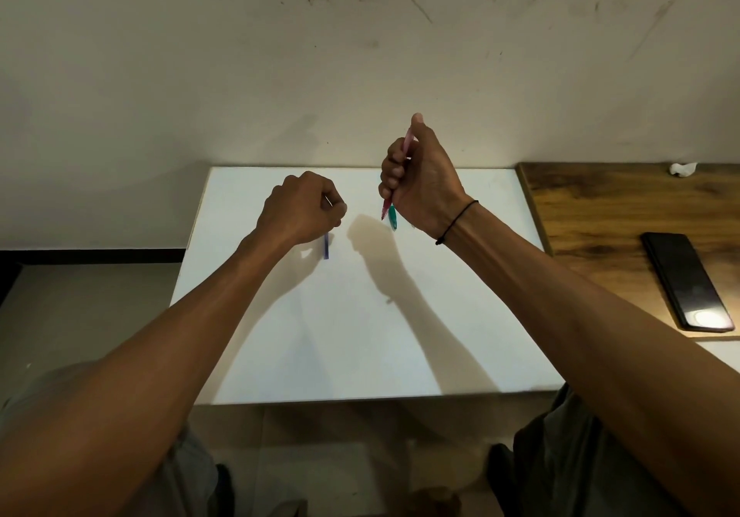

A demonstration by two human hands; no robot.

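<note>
Left hand fisted round slim blue pen; right hand grips pink pen and teal pen above smooth white tabletop.

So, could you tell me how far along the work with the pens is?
Done: the right hand grips a pink pen and a green pen. In hand: the left hand holds a blue pen low over the white table. Left: probably bringing all three together; no loose pens show.
</note>
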